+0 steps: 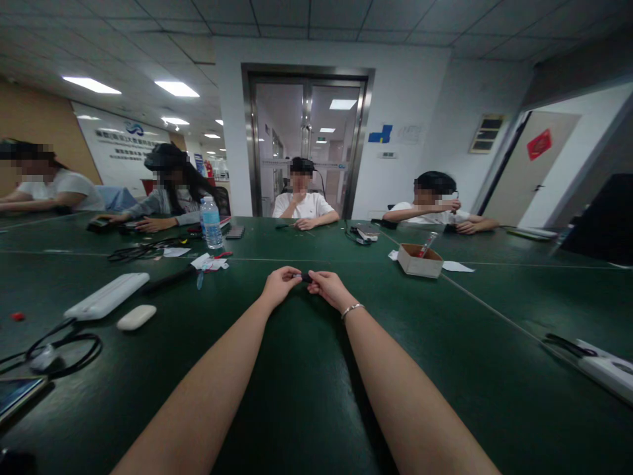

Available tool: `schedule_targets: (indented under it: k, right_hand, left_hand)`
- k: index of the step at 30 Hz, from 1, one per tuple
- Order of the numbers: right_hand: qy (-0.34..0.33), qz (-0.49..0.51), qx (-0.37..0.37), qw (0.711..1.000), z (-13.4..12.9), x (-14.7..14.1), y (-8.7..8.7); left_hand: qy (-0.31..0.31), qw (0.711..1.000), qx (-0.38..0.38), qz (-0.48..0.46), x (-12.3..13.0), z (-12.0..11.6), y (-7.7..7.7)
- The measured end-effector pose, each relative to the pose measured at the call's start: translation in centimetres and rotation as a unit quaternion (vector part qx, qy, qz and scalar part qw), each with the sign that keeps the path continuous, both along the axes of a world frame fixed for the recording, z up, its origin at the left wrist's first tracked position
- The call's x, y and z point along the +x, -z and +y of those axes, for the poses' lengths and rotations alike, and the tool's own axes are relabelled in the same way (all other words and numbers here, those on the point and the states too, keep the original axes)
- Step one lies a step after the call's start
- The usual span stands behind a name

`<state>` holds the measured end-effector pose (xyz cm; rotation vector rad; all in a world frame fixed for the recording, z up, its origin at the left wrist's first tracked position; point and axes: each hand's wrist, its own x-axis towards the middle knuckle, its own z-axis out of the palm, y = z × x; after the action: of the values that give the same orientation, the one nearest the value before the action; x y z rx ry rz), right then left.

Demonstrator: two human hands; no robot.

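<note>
Both arms stretch forward over the dark green table (297,396). Between my fingertips is a small black object (306,278), with a lighter bit at its left end; it is too small to name. My left hand (281,285) pinches that left end between thumb and fingers. On the other side my right hand (329,287), with a silver bracelet (352,310) at the wrist, is closed on the black part. The two hands nearly meet, just above the tabletop or resting on it; which, I cannot tell.
To the left are a white power bank-like block (107,296), a white rounded case (137,317), looped black cable (84,356), a phone (20,399), paper scraps (210,262) and a water bottle (211,224). A small box (420,262) stands right. Several people sit across the table.
</note>
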<state>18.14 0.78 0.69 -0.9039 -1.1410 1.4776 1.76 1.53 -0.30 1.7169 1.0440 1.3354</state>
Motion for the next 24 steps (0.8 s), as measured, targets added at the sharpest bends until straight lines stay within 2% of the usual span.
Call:
schedule_targets:
  k: [7,15,24]
  right_hand:
    - [0.003,-0.035,-0.002,0.999,-0.13,-0.09,-0.24]
    - [-0.013,-0.022,0.002,1.0,-0.2,0.12,-0.14]
    - [-0.012,0.023,-0.002,1.0,-0.07,0.14,0.06]
  left_hand:
    - [0.001,1.0,-0.008,-0.006,-0.1,0.15,0.15]
    - [0.011,0.999,-0.052,0.01,-0.12,-0.01,0.21]
    - [0.019,0.997,-0.069,0.018,-0.08,-0.39,-0.18]
